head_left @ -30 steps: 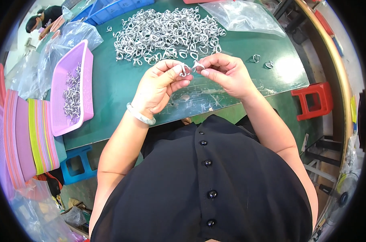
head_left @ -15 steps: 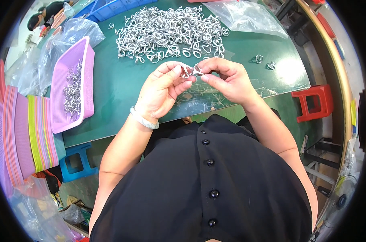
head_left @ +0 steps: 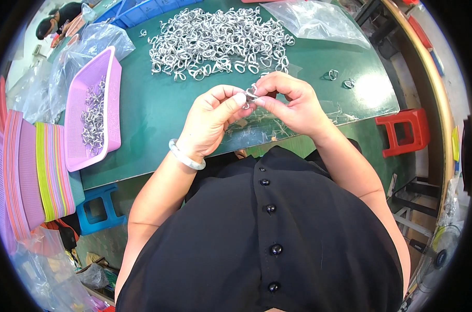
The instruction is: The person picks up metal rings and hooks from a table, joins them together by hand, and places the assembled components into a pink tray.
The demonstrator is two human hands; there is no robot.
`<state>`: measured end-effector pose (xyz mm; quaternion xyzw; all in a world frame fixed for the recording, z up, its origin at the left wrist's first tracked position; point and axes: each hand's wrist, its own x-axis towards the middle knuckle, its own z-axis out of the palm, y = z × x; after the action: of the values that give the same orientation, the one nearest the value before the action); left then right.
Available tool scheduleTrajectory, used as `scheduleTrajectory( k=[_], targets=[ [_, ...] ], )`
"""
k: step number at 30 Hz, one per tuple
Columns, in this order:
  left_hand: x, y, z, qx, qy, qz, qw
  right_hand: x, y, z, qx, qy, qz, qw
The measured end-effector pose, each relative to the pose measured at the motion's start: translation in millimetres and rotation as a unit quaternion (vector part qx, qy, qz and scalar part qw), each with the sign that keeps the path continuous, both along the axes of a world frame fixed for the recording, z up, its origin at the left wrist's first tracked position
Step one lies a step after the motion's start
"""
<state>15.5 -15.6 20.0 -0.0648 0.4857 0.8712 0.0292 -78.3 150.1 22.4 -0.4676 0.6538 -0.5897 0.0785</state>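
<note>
In front of my body, both hands meet above the green table (head_left: 205, 136). My left hand (head_left: 211, 117) is pinched at thumb and fingers on a small silver-grey metal ring (head_left: 251, 95). From the other side, my right hand (head_left: 294, 101) also pinches silvery metal at the same spot. The fingertips partly cover the metal, so I cannot tell whether it is one ring or two pressed together. Beyond my hands lies a big heap of similar metal rings (head_left: 220, 41). Two loose rings (head_left: 333, 75) rest on the table to the right.
A tilted purple basket (head_left: 114, 112) at the left holds a pile of small metal pieces. Stacked coloured baskets (head_left: 41, 171) stand beside the table. Clear plastic bags (head_left: 319, 22), a blue bin (head_left: 142, 11), a red stool (head_left: 405, 132) and a blue stool (head_left: 101, 208) surround it. Another person (head_left: 59, 21) is far left.
My hands have come slightly closer together. The metal pieces that showed apart at my two sets of fingertips now overlap between them. The heap and basket look unchanged.
</note>
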Motion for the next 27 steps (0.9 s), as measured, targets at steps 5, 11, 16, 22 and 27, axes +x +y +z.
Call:
scheduleTrajectory(
  k=[5,11,16,22,27],
  targets=[
    [-0.8,7.5,0.3,-0.039,0.015,0.020,0.999,4.7,-2.6,3.1,-0.011,0.014,-0.016,1.000],
    [-1.6,6.3,-1.3,-0.010,0.014,0.003,1.000,7.8,-1.2,8.6,0.038,-0.002,-0.029,0.999],
    [-3.9,-3.7,-9.7,0.208,-0.050,-0.040,0.976,8.2,-1.2,4.6,0.012,-0.115,-0.030,0.993],
    [-5.8,-5.5,-18.3,0.310,-0.066,-0.027,0.948,4.5,0.6,-0.3,0.019,-0.115,-0.049,0.992],
    [-6.6,-7.5,-21.4,0.356,-0.058,-0.025,0.932,3.1,1.7,-2.9,0.036,-0.126,-0.054,0.990]
  ],
)
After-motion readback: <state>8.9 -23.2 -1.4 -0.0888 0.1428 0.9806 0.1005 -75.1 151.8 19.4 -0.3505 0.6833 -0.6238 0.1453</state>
